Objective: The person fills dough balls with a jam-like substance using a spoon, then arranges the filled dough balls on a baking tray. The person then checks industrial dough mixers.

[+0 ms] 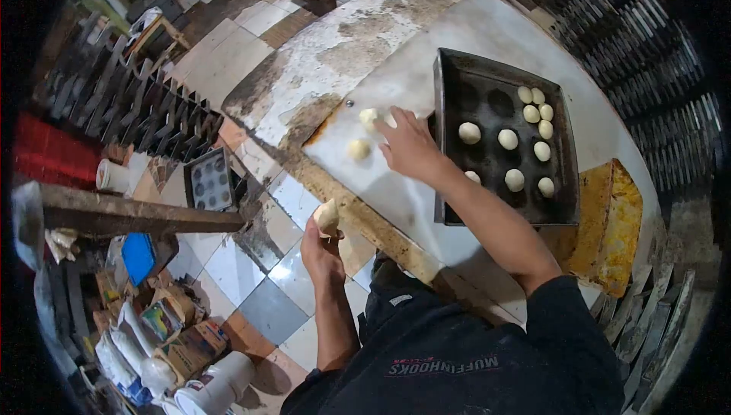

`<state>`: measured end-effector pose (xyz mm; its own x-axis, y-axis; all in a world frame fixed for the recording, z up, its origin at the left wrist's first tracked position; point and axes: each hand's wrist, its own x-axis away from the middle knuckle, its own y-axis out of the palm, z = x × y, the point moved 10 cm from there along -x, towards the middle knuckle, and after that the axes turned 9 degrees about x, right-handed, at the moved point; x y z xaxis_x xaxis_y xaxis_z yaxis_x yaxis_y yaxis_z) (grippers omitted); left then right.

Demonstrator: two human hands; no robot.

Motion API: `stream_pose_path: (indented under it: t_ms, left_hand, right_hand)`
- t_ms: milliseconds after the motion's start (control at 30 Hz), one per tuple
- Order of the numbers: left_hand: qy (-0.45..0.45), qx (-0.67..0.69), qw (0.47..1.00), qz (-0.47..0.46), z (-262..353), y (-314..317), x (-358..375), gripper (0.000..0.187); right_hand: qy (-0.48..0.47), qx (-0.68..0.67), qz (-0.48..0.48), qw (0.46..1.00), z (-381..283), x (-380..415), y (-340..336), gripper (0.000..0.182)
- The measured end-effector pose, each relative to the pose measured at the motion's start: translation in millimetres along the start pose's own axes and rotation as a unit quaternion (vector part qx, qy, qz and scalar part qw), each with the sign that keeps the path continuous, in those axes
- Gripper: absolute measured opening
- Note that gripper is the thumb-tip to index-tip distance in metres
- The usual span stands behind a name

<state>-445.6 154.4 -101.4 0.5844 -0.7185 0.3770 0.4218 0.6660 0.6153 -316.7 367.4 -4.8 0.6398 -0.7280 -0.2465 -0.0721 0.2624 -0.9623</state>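
Note:
My left hand (323,256) is closed around a lump of pale dough (327,218), held up off the near edge of the worktable (457,27). My right hand (413,147) reaches over the tabletop with thumb and fingers apart. Its fingertips are at a small dough ball (369,119); a bit of pale dough shows beside the fingers, partly hidden. Closer to the edge lies another dough ball (358,149). Right of that hand stands a dark baking tray (569,133) with several dough balls in it, some spaced out and others bunched along its right side. My right forearm covers part of the tray.
A yellow, stained metal sheet (609,225) lies right of the tray. Racks of stacked trays (640,49) stand at far right. Another tray (209,180) is low on the left, behind a wooden beam (145,213). Boxes (190,350) and a white bucket (217,388) sit lower left.

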Motion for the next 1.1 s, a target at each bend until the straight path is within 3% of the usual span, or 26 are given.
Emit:
stream_pose_path:
  t_ms: [33, 67, 100, 167, 200, 267, 300, 333, 400, 433, 467, 533, 567, 600, 667, 700, 733, 800, 833, 867, 933, 967, 1033, 1100]
  left_hand:
    - [0.035, -0.015, 0.999, -0.036, 10.2, 10.6, 10.2, 0.034]
    - [0.046, -0.022, 0.997, -0.055, 13.5, 22.4, 20.4, 0.035]
    - [0.061, -0.047, 0.994, -0.080, 17.2, 38.2, 32.2, 0.036]
    - [0.083, -0.099, 0.982, -0.136, 14.2, 70.4, 55.5, 0.039]
    - [0.091, -0.123, 0.974, -0.169, 8.1, 86.5, 66.4, 0.040]
    - [0.086, -0.126, 0.964, -0.216, -2.9, 110.5, 88.1, 0.045]
    - [0.029, -0.041, 0.964, -0.261, -10.7, 125.6, 103.6, 0.048]
    - [-0.032, 0.042, 0.952, -0.302, -18.2, 142.2, 122.1, 0.050]
    - [-0.012, 0.015, 0.953, -0.301, -27.9, 158.5, 151.4, 0.051]
    - [-0.003, 0.015, 0.949, -0.316, -31.3, 167.5, 170.7, 0.050]
    - [0.005, 0.017, 0.944, -0.330, -35.2, 175.5, 192.6, 0.050]
    - [-0.044, -0.020, 0.927, -0.372, -83.2, 187.7, 268.2, 0.053]
    - [-0.024, -0.044, 0.907, -0.419, -94.9, 190.2, 295.4, 0.052]
    - [-0.003, -0.063, 0.884, -0.463, -105.0, 192.2, 321.4, 0.051]
    - [-0.034, -0.076, 0.876, -0.475, -121.1, 190.1, 360.3, 0.049]
    - [-0.051, -0.085, 0.875, -0.473, -127.7, 187.4, 375.7, 0.047]
    - [-0.057, -0.090, 0.869, -0.483, -133.6, 187.5, 390.6, 0.047]
    - [-0.005, -0.154, 0.871, -0.466, -139.6, 183.0, 409.7, 0.040]
    - [0.058, -0.154, 0.838, -0.520, -143.0, 185.9, 428.3, 0.035]
    - [0.224, -0.278, 0.722, -0.593, -136.5, 191.5, 458.5, 0.034]
    - [0.238, -0.273, 0.706, -0.609, -146.2, 184.5, 489.5, 0.032]
    - [0.133, -0.212, 0.756, -0.605, -157.1, 188.2, 495.1, 0.037]
    - [-0.022, -0.171, 0.753, -0.635, -185.2, 194.9, 501.6, 0.043]
    - [-0.074, -0.199, 0.710, -0.671, -205.5, 192.8, 501.0, 0.045]
  right_hand:
    - [-0.021, -0.194, 0.024, 0.981, -13.5, 14.6, -20.9, 0.032]
    - [-0.042, -0.380, 0.043, 0.923, -22.3, 30.1, -43.1, 0.031]
    - [-0.044, -0.383, 0.042, 0.922, -26.9, 46.9, -63.0, 0.031]
    - [0.002, -0.503, -0.160, 0.849, -40.0, 90.7, -61.6, 0.024]
    - [0.017, -0.505, -0.153, 0.849, -39.3, 107.7, -67.3, 0.024]
    - [0.062, -0.449, 0.178, 0.874, -1.5, 143.0, -133.9, 0.024]
    - [0.021, -0.331, 0.247, 0.910, -3.6, 167.7, -163.9, 0.026]
    - [-0.047, -0.330, 0.249, 0.909, -11.2, 187.2, -176.3, 0.031]
    - [-0.010, -0.366, 0.243, 0.898, 1.8, 226.8, -206.8, 0.037]
    - [0.042, -0.432, 0.230, 0.871, 16.5, 252.8, -207.8, 0.042]
    - [0.150, -0.406, 0.302, 0.849, 39.7, 282.8, -219.6, 0.038]
    - [0.294, -0.529, 0.198, 0.771, 70.3, 358.2, -184.8, 0.034]
    - [0.301, -0.438, 0.357, 0.768, 80.7, 394.6, -209.2, 0.029]
    - [0.316, -0.427, 0.368, 0.763, 82.3, 423.4, -215.2, 0.029]
    - [0.256, -0.188, 0.436, 0.842, 57.2, 471.6, -260.2, 0.030]
    - [0.206, -0.186, 0.447, 0.850, 50.2, 486.1, -272.0, 0.023]
    - [0.216, -0.180, 0.452, 0.846, 50.8, 506.5, -283.0, 0.023]
    - [0.270, -0.327, 0.440, 0.792, 66.0, 545.0, -287.5, 0.024]
    - [0.310, -0.302, 0.445, 0.784, 75.2, 557.1, -291.2, 0.027]
    - [0.363, -0.310, 0.383, 0.791, 79.5, 562.4, -288.5, 0.027]
    - [0.395, -0.296, 0.357, 0.793, 81.7, 580.7, -282.7, 0.018]
    - [0.400, -0.299, 0.359, 0.789, 83.0, 590.0, -279.9, 0.018]
    - [0.412, -0.338, 0.389, 0.751, 90.7, 609.0, -264.9, 0.012]
    - [0.440, -0.330, 0.390, 0.739, 99.9, 610.5, -226.3, 0.013]
